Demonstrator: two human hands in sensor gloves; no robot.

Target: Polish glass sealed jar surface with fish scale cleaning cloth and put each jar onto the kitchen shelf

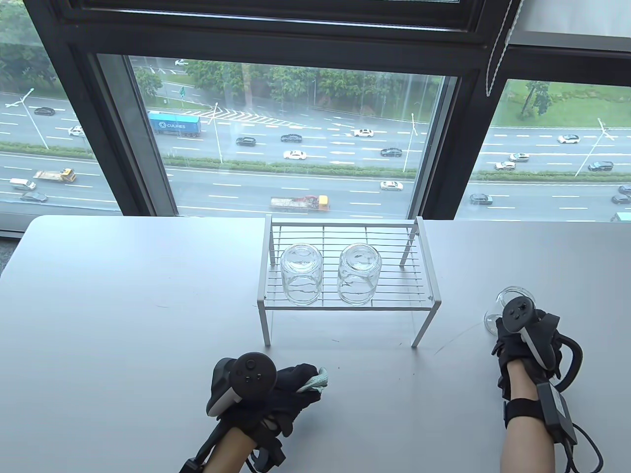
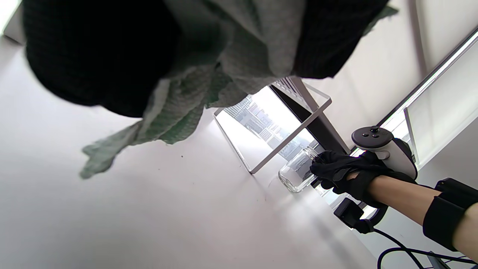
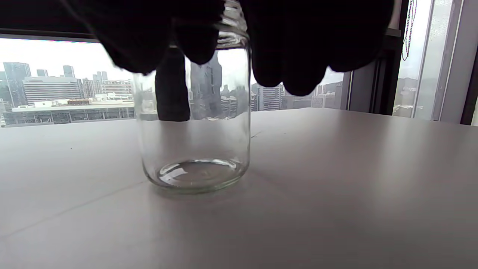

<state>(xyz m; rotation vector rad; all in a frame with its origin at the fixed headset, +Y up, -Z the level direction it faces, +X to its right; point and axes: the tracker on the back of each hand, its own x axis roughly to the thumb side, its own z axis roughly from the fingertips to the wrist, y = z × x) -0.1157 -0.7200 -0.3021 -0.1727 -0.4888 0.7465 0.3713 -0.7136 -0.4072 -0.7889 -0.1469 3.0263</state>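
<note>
A white wire kitchen shelf (image 1: 424, 261) stands mid-table with two clear glass jars on top, one on the left (image 1: 301, 275) and one on the right (image 1: 359, 274), both upside down. A third glass jar (image 1: 493, 315) stands upright on the table at the right. My right hand (image 1: 515, 327) grips this jar (image 3: 194, 149) around its rim from above; it also shows in the left wrist view (image 2: 297, 173). My left hand (image 1: 291, 387) rests near the table's front and holds the pale green cloth (image 1: 315, 380) bunched in its fingers; the cloth (image 2: 179, 108) hangs down.
The grey table (image 1: 123, 305) runs up to a large window (image 1: 296, 138) behind the shelf. A blind cord (image 1: 498, 54) hangs at the upper right. Cables trail from the right wrist (image 1: 586, 438).
</note>
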